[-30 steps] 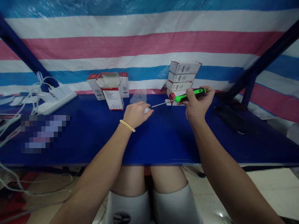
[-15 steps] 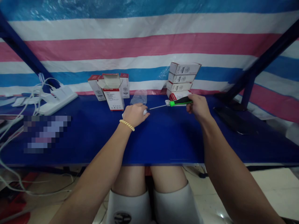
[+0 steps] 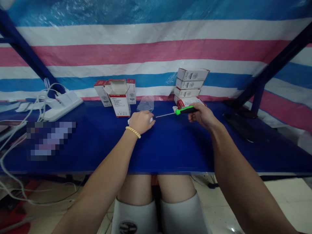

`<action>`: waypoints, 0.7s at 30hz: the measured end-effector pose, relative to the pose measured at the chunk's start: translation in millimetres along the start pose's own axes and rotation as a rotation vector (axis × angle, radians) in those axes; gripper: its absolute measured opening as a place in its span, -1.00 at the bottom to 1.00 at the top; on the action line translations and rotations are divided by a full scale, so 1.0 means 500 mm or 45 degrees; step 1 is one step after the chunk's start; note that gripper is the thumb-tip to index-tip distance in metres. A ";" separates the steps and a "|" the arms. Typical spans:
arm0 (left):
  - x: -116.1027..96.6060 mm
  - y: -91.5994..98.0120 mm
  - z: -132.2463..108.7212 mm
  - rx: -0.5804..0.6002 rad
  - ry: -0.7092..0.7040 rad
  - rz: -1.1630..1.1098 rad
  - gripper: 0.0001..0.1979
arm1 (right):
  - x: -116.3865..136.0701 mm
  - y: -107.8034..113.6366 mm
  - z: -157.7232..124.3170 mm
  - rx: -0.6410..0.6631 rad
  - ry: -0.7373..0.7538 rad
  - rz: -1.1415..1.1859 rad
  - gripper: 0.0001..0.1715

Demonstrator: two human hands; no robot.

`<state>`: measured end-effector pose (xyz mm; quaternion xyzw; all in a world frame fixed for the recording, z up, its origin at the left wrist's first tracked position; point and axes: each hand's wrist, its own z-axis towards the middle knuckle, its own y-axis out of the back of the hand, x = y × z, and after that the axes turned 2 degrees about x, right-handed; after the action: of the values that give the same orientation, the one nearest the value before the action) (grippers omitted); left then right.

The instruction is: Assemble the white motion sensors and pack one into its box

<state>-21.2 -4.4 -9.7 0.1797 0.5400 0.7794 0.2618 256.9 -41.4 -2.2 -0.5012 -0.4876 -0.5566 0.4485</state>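
Note:
My left hand is closed around a small white part that rests on the blue table; only its ends show past the fingers. My right hand grips the green and black handle of a screwdriver. The screwdriver lies nearly level, and its metal tip meets the white part at my left fingers. A beaded bracelet circles my left wrist.
An open red-and-white box stands behind my left hand with other small boxes. A stack of white boxes and a clear plastic bag sit at the back. A white power strip with cables lies left, a dark phone right.
My right hand has dropped and slid left with the screwdriver, which now lies flatter and lower. My left hand stayed closed on the white part.

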 end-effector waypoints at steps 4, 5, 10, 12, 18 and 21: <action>0.004 -0.001 0.000 -0.015 0.005 0.008 -0.75 | -0.017 0.008 0.005 -0.105 0.018 -0.330 -0.40; 0.004 -0.001 0.000 -0.020 0.009 0.011 -0.75 | -0.020 0.011 0.007 -0.126 -0.004 -0.371 -0.34; 0.006 0.001 -0.001 -0.012 0.002 0.022 -0.75 | -0.010 0.010 0.005 0.032 -0.204 -0.109 -0.33; 0.007 0.000 -0.001 -0.004 0.004 0.023 -0.75 | -0.002 0.005 0.000 0.116 -0.183 0.029 -0.54; 0.007 -0.001 -0.001 -0.004 0.002 0.021 -0.75 | -0.011 0.003 -0.005 0.008 -0.002 -0.248 -0.51; 0.007 0.001 -0.002 -0.006 0.013 0.013 -0.76 | -0.019 0.007 0.000 -0.072 -0.097 -0.350 -0.32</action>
<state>-24.4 -3.0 -9.7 0.1778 0.5386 0.7830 0.2554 261.3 -41.9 -11.5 -0.4630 -0.5524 -0.6068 0.3350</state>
